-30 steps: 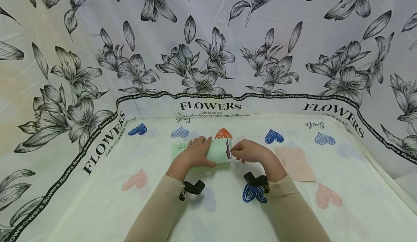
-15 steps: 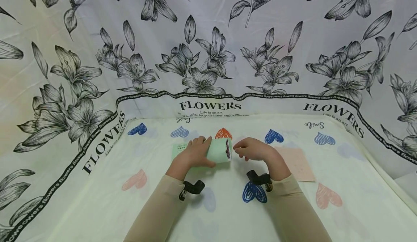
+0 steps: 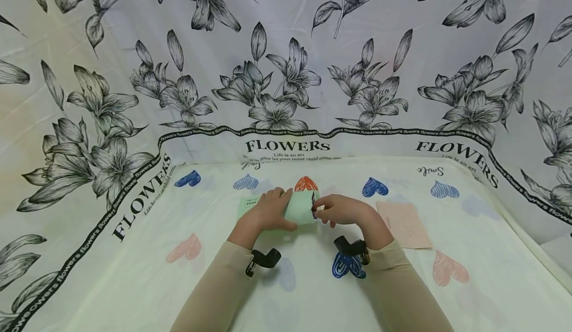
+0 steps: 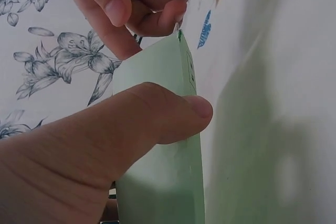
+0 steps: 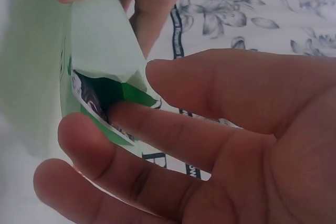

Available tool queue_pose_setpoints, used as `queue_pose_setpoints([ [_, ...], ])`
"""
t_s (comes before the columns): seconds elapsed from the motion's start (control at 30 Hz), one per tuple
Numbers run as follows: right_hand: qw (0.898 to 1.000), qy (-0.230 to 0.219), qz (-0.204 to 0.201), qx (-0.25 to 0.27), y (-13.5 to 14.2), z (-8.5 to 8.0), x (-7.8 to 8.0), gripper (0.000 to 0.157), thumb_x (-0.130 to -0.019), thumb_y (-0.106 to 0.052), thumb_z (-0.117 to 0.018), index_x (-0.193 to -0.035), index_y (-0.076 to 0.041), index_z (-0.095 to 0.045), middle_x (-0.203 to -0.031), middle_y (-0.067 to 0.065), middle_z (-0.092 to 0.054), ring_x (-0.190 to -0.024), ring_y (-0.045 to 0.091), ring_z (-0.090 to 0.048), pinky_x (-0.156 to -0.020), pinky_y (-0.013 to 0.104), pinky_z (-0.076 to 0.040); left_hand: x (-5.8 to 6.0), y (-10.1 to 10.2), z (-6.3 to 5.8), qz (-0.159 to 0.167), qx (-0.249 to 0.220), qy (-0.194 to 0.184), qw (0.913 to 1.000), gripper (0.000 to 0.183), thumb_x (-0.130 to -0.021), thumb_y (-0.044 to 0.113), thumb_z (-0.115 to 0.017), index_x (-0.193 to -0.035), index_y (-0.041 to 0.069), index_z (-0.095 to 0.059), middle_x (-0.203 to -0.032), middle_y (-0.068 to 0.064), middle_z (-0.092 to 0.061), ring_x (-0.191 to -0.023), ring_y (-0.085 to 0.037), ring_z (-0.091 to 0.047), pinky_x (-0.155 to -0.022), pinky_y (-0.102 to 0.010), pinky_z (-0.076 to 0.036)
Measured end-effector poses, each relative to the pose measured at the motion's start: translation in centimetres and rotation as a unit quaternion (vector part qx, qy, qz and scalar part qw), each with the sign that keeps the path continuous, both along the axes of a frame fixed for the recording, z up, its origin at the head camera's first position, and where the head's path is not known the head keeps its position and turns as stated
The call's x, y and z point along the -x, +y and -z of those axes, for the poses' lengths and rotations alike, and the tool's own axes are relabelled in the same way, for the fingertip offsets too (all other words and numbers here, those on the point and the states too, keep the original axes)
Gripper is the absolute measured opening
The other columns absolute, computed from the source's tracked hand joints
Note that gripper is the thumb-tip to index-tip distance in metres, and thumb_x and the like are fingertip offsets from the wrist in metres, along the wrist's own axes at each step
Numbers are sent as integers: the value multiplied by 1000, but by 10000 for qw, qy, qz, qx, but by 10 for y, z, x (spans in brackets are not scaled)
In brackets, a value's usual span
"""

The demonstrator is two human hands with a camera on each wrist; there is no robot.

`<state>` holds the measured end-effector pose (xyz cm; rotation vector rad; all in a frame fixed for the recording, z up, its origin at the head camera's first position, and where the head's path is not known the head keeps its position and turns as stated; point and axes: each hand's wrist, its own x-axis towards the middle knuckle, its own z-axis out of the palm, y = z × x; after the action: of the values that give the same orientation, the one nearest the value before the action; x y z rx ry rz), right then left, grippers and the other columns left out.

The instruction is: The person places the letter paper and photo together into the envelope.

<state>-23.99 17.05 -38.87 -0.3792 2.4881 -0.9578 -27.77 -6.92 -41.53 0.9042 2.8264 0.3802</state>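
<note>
A pale green paper carton [image 3: 300, 208] lies under my left hand [image 3: 267, 212], which grips it with the thumb along one long edge and the fingers on the far side. Left of that hand shows a green part with a small printed label [image 3: 251, 202]. In the right wrist view, the carton's end gapes, showing a darker green inside and a dark-and-white printed piece [image 5: 89, 95] along one wall. My right hand [image 3: 341, 209] is at this end, its index finger [image 5: 157, 127] reaching into the opening. Its thumb [image 5: 210, 82] is beside the upper corner, and the other fingers stay outside, loosely bent.
A pink sheet [image 3: 404, 225] lies flat to the right, partly behind the right forearm. The white tablecloth [image 3: 304, 292] has printed hearts. Behind the table hangs a flower-printed curtain [image 3: 286, 64]. Each wrist wears a black camera mount [image 3: 350, 246].
The right hand drew back slightly to the right from the carton's open end, then came left again to it. The left hand keeps its hold in nearly the same place.
</note>
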Motion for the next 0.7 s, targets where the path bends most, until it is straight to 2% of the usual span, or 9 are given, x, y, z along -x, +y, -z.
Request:
queue_pose_setpoints([
  [0.2,9996,117,262,-52,3,-3,-2,44,-103,-21,-58,-142,-1,-57,-98,12,-68,-77,24,-65,-79,41,-52,0,-1,1,-127,-86,-19,9999,106,-80,47,-83,-160,2,-31,-150,-23,-40,-139,-41,-38,-118,-58,-26],
  [0.37,9999,48,82,54,1,-4,-1,40,-103,-21,-57,-139,-2,-60,-99,13,-67,-78,25,-65,-75,39,-50,1,-1,1,-110,-38,-20,9999,106,-80,47,-83,-161,3,-30,-150,-22,-41,-139,-40,-38,-119,-58,-26],
  [0.47,10000,-40,-4,86,-2,-3,-1,43,-104,-22,-58,-142,-2,-58,-99,15,-68,-80,27,-65,-76,40,-51,1,-1,2,-70,-9,35,10000,106,-80,48,-83,-160,2,-31,-148,-22,-42,-137,-40,-40,-118,-57,-28],
  [0.6,9999,-9,143,8,-3,-3,-2,50,-104,-24,-59,-147,1,-50,-98,13,-68,-80,26,-65,-80,43,-52,1,0,3,-110,72,136,9998,107,-80,51,-83,-160,3,-32,-149,-21,-42,-137,-39,-41,-117,-57,-29],
  [0.7,9997,26,242,-27,-2,-4,-3,50,-104,-23,-59,-146,3,-50,-98,13,-68,-79,25,-65,-81,44,-52,0,0,2,-165,57,139,9998,107,-80,50,-83,-160,3,-32,-150,-21,-41,-138,-39,-40,-117,-57,-29],
])
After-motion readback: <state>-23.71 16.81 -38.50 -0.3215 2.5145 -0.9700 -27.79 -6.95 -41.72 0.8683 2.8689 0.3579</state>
